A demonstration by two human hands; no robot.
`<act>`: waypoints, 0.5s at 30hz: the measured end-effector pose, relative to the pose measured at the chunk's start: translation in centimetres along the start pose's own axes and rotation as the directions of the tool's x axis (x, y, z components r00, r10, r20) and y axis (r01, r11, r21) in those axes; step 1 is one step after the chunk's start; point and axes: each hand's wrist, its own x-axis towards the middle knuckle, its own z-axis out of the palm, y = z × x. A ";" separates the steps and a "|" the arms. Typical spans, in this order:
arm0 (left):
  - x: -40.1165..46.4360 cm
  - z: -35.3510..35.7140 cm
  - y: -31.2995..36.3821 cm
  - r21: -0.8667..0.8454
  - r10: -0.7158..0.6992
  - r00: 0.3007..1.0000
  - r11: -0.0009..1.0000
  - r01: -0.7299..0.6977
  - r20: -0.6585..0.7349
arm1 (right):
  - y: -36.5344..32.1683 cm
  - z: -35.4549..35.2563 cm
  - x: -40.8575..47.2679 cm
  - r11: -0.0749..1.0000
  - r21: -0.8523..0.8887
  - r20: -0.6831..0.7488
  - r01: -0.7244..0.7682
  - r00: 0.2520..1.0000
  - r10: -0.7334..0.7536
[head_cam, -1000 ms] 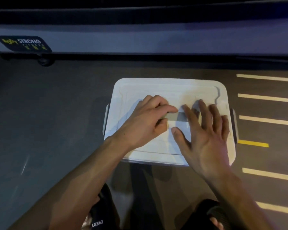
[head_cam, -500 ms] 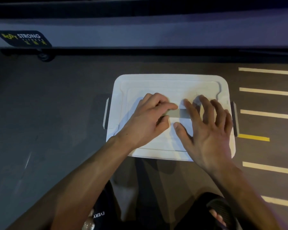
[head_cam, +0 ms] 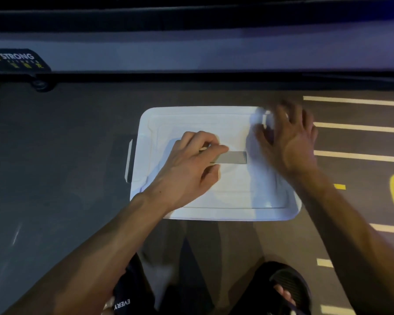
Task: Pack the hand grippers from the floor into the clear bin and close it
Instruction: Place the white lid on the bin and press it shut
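The bin [head_cam: 214,119] sits on the dark floor with its white lid lying flat over it; a grey label strip [head_cam: 233,157] crosses the lid's middle. No hand grippers are visible; the lid hides the inside. My left hand [head_cam: 191,164] rests on the lid's centre-left, fingers curled, fingertips on the strip. My right hand [head_cam: 287,137] is blurred over the lid's far right corner, fingers spread. A side latch [head_cam: 129,160] shows on the bin's left end; the right end is hidden by my right arm.
A long grey machine frame [head_cam: 191,51] with a "STRONG" sticker [head_cam: 16,59] runs across the back. Yellow floor stripes [head_cam: 359,128] lie to the right. My knees and a sandalled foot [head_cam: 287,289] are at the bottom.
My right hand has left the lid's centre and moved out to the far right corner. My left hand stays pressed on the lid near the strip.
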 end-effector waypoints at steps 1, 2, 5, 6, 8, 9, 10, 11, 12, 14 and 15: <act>0.1 -0.1 -0.1 -0.027 -0.002 1.000 1.000 0.002 -0.010 | 0.5 0.1 1.1 0.995 0.092 0.038 -0.032 0.999 0.029; 0.3 -0.3 -0.3 -0.049 -0.013 1.000 0.999 0.012 -0.023 | 0.8 0.1 2.0 0.979 0.196 0.080 -0.065 0.996 0.050; 1.6 -1.4 -2.1 -0.007 -0.103 0.991 0.995 0.103 -0.090 | 1.2 0.3 3.3 0.959 0.276 0.123 -0.071 0.992 0.038; 2.2 -1.8 -2.9 0.049 -0.153 0.984 0.986 0.158 -0.088 | 1.3 0.3 3.5 0.960 0.275 0.128 -0.058 0.992 0.024; 3.2 -2.6 -4.6 0.172 -0.261 0.965 0.950 0.261 -0.020 | 1.5 0.1 3.7 0.950 0.309 0.154 -0.048 0.988 0.000; 3.6 -2.8 -5.3 0.209 -0.314 0.949 0.930 0.302 0.026 | 1.6 0.1 3.8 0.942 0.331 0.171 -0.055 0.985 -0.003; 3.7 -2.9 -5.8 0.237 -0.355 0.933 0.913 0.331 0.063 | 1.6 0.0 3.8 0.936 0.347 0.190 -0.067 0.982 0.000; 3.8 -2.7 -6.0 0.266 -0.376 0.923 0.901 0.343 0.080 | 1.7 0.0 3.9 0.932 0.353 0.201 -0.077 0.980 0.004; 3.7 -2.6 -6.1 0.297 -0.384 0.920 0.890 0.347 0.077 | 1.7 0.1 3.8 0.933 0.352 0.204 -0.079 0.979 0.006; 3.8 -2.3 -6.0 0.349 -0.384 0.922 0.872 0.344 0.051 | 1.6 0.3 3.8 0.945 0.319 0.186 -0.070 0.982 0.010; 3.8 -2.1 -5.9 0.368 -0.383 0.923 0.865 0.342 0.044 | 1.7 0.5 3.7 0.952 0.300 0.175 -0.060 0.985 0.007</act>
